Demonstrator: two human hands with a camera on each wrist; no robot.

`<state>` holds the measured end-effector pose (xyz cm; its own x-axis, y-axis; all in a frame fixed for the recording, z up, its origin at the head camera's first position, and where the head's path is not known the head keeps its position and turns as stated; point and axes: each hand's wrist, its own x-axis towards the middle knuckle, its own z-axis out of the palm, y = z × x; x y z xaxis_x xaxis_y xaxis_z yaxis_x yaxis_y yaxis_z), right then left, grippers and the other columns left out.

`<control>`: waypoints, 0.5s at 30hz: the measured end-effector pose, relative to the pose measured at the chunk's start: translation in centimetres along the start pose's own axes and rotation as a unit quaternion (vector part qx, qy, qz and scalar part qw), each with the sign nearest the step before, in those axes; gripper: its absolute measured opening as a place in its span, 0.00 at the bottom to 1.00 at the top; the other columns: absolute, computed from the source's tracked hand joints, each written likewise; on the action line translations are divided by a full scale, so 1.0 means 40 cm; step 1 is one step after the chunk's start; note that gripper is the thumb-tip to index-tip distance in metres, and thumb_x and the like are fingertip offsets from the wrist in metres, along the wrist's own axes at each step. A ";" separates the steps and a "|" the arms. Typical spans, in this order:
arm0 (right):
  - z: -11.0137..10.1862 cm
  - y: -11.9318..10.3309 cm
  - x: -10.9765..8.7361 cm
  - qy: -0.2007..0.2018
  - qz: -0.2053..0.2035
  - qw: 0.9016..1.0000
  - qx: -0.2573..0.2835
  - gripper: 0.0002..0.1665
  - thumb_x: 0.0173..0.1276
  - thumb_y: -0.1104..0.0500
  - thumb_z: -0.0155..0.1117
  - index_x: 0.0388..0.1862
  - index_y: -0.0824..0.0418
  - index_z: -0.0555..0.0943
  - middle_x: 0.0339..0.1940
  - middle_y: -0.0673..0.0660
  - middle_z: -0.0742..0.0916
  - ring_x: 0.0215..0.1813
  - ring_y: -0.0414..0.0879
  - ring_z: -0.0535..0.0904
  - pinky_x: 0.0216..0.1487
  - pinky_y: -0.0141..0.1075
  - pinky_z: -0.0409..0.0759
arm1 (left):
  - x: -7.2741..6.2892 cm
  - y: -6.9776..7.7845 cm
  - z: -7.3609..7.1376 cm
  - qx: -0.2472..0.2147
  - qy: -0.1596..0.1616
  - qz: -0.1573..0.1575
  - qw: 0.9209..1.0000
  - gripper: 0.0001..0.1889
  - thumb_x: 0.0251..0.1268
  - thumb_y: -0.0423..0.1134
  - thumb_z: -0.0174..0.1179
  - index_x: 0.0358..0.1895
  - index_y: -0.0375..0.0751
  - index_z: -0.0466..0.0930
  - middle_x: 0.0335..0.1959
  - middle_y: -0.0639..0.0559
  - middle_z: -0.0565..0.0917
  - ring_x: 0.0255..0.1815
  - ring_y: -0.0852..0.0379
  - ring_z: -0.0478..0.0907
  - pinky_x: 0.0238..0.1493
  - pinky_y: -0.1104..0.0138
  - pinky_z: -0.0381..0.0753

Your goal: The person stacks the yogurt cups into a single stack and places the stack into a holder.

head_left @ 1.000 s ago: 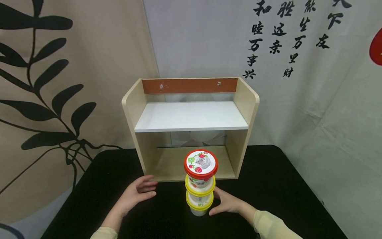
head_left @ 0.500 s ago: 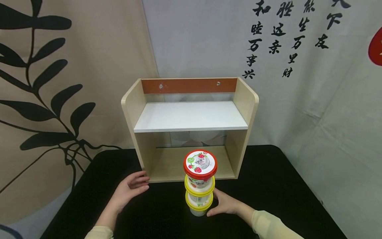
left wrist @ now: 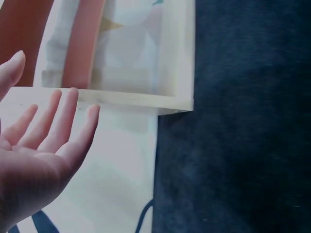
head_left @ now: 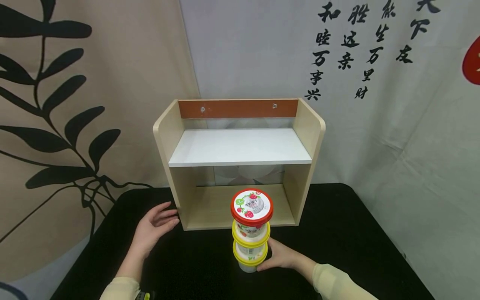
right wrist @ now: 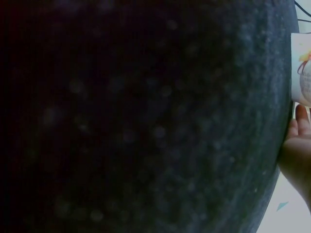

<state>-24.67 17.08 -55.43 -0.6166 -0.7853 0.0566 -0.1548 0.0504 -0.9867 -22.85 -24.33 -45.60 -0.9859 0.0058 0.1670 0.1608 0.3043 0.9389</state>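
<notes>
Three round tubs stand stacked on the black table before a small shelf. The top tub has a red lid printed with strawberries; the middle tub and bottom tub have yellow lids. My right hand grips the bottom tub low on its right side, thumb across the front and fingertips hidden behind. A tub's printed side shows at the edge of the right wrist view. My left hand holds nothing, its fingers loosely spread beside the shelf's left side panel.
The shelf has a white upper board, a wooden lower board and a brown back rail. A black cloth covers the table. Behind hangs a fabric backdrop with plant prints and lettering.
My left hand has moved left and slightly away from me, from the shelf's front to beside its left panel. My right thumb has edged left onto the bottom tub; the stack stays put.
</notes>
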 end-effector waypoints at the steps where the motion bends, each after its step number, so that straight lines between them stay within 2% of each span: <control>1: 0.000 0.000 0.001 0.000 -0.001 1.000 0.003 0.49 0.62 0.60 0.73 0.77 0.54 0.56 0.72 0.54 0.71 0.72 0.50 0.66 0.73 0.57 0.53 | 0.004 0.006 -0.003 -0.005 0.007 0.004 1.000 0.35 0.65 0.40 0.66 0.72 0.37 0.62 0.61 0.33 0.77 0.52 0.59 0.81 0.48 0.71 0.81; 5: 0.001 0.000 0.005 -0.001 -0.003 1.000 0.007 0.48 0.62 0.60 0.73 0.76 0.55 0.57 0.71 0.55 0.72 0.71 0.51 0.67 0.73 0.56 0.53 | 0.019 0.027 -0.015 -0.029 0.029 0.019 0.999 0.35 0.67 0.39 0.65 0.73 0.35 0.60 0.62 0.30 0.74 0.46 0.69 0.81 0.45 0.70 0.82; 10: 0.001 0.004 0.007 -0.005 -0.003 1.000 0.013 0.48 0.63 0.61 0.72 0.76 0.56 0.57 0.71 0.55 0.73 0.71 0.51 0.67 0.73 0.54 0.55 | 0.040 0.054 -0.028 -0.014 0.041 0.030 0.999 0.37 0.67 0.41 0.65 0.74 0.37 0.59 0.64 0.31 0.73 0.46 0.73 0.79 0.45 0.72 0.81; 12: 0.001 0.005 0.008 -0.007 -0.005 1.000 0.015 0.47 0.63 0.61 0.72 0.76 0.56 0.57 0.71 0.55 0.73 0.71 0.51 0.67 0.73 0.53 0.55 | 0.050 0.066 -0.031 0.004 0.045 0.033 0.998 0.37 0.67 0.42 0.66 0.75 0.38 0.59 0.64 0.33 0.74 0.48 0.72 0.78 0.46 0.74 0.80; 15: 0.001 0.004 0.010 -0.009 -0.005 1.000 0.021 0.47 0.63 0.61 0.72 0.76 0.56 0.58 0.71 0.56 0.73 0.71 0.52 0.67 0.72 0.51 0.57 | 0.066 0.084 -0.032 0.031 0.051 0.039 0.997 0.37 0.67 0.44 0.66 0.75 0.40 0.59 0.65 0.35 0.74 0.54 0.60 0.79 0.46 0.77 0.78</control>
<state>-24.90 16.74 -55.59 -0.6015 -0.7963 0.0641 -0.1276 0.0165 -0.9917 -24.84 -24.50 -41.61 -0.9602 -0.0634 0.2721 0.2315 0.3648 0.9018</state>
